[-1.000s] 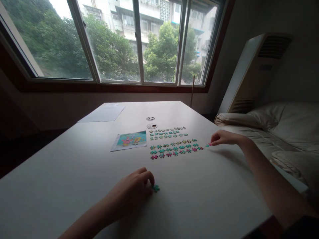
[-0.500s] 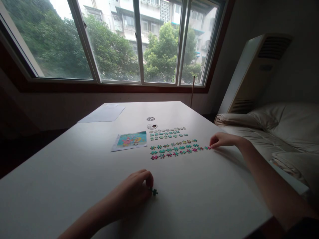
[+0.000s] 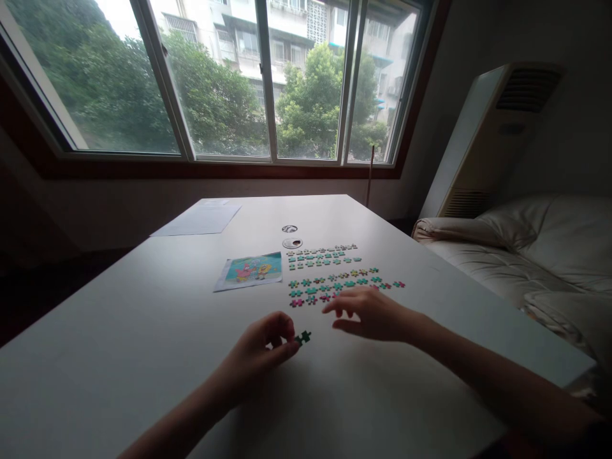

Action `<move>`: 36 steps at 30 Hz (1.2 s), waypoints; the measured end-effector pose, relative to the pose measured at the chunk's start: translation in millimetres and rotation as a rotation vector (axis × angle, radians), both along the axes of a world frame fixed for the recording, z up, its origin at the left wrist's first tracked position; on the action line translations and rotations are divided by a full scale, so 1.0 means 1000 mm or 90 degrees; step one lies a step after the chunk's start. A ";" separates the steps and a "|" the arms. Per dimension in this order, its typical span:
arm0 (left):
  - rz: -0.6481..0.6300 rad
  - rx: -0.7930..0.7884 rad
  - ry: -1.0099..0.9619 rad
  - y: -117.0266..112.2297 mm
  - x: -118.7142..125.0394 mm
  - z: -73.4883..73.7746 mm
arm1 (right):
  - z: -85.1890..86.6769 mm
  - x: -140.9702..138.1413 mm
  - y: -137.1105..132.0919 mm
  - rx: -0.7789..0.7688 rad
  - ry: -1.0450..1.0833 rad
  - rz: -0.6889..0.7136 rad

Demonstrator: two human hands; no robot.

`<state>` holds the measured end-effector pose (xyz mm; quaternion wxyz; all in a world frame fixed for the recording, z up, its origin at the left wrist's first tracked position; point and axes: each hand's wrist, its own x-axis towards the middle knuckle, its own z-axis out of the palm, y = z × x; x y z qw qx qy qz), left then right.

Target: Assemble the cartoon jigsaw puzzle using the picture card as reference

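Note:
Between the thumb and fingers of my left hand (image 3: 268,341) is a dark green puzzle piece (image 3: 304,337), held near the front middle of the white table (image 3: 143,344). My right hand (image 3: 370,312) is to the right of that piece with its fingers apart and nothing in them. It hides part of the nearest row of puzzle pieces (image 3: 297,303). Several rows of small teal, pink and yellow pieces lie beyond both hands. One pink and teal puzzle piece (image 3: 398,284) lies at the right end of the rows.
A cartoon picture sheet (image 3: 248,271) lies left of the rows. Two round items, one a pale disc (image 3: 292,243), lie behind them. Paper sheets (image 3: 196,218) rest at the far left. A sofa (image 3: 459,248) and a standing air conditioner (image 3: 482,140) are beyond the table's right side.
My right hand has moved left from the right end of the rows, and its fingers have spread. My left hand has shifted forward and slightly right with the puzzle piece.

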<state>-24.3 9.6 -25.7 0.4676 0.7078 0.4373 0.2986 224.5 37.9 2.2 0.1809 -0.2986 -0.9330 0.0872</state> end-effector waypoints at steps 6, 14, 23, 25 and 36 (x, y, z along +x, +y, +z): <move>0.010 -0.009 -0.029 -0.002 0.004 0.004 | -0.017 -0.029 -0.028 0.098 0.082 0.019; -0.007 -0.035 -0.051 -0.007 0.008 0.002 | -0.018 -0.032 -0.029 0.208 0.095 0.013; 0.099 0.289 0.265 0.008 -0.022 0.003 | 0.007 0.014 0.012 0.110 0.014 0.003; 0.121 0.410 0.356 0.019 -0.037 -0.004 | 0.013 0.041 0.032 0.048 0.001 -0.053; 0.119 0.395 0.598 0.033 -0.053 -0.026 | 0.003 0.152 0.089 -0.221 -0.092 -0.336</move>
